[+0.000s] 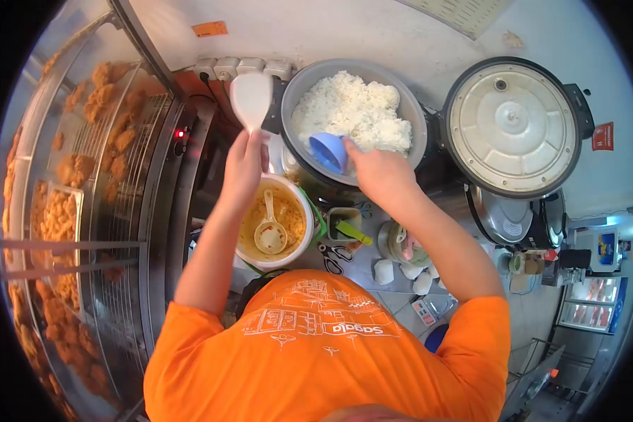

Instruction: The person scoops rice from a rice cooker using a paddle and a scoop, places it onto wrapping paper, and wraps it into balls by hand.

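Observation:
My left hand [245,163] is closed round the handle of a white rice paddle [252,100], whose blade points up, left of the rice cooker. In my right hand [381,174] is a small blue bowl [328,152], tilted over the near left part of the pot. White rice [359,109] fills much of the grey inner pot [297,84]. Just below my left hand stands a white tub [301,247] of yellow-orange food with a white ladle [270,235] lying in it.
A glass display case [144,211] of fried food stands at the left. The cooker's round lid [511,126] is raised at the right. Scissors [334,259], a green-handled tool [353,232], a jar [395,243], white wrapped lumps [422,283] and a scale [432,309] lie nearer.

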Demonstrator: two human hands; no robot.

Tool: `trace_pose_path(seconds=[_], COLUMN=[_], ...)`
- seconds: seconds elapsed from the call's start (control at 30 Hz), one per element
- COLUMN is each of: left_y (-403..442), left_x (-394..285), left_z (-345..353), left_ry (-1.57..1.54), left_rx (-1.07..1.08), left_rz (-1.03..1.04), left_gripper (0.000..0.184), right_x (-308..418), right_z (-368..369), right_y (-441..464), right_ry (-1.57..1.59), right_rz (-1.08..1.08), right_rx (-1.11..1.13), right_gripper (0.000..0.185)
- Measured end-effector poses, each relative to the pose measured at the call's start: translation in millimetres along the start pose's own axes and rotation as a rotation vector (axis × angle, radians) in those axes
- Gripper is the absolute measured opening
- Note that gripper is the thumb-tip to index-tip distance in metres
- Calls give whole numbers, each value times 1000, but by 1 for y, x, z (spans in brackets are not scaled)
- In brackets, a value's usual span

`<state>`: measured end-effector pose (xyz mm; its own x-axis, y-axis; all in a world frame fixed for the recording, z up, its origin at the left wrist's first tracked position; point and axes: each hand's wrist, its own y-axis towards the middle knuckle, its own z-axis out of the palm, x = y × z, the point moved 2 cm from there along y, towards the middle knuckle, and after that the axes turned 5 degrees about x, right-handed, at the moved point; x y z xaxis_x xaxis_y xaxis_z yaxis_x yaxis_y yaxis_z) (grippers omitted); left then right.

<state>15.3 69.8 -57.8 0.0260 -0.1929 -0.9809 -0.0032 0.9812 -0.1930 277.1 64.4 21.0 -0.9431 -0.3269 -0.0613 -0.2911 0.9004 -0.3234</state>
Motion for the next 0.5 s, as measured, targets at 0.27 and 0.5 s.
trace_pose_path(seconds=[0.27,0.5], left_y=[-28,-25], left_x=[58,63], left_z=[21,21], left_ry=[-423,-596], left_rx=[174,215], left_rz=[42,8], left_gripper=[33,33], right_x=[35,6], right_z=[1,-10], right_y=[99,188], right_ry=[-42,-159], right_rz=[48,113], right_rx=[64,81], right_gripper=[47,32])
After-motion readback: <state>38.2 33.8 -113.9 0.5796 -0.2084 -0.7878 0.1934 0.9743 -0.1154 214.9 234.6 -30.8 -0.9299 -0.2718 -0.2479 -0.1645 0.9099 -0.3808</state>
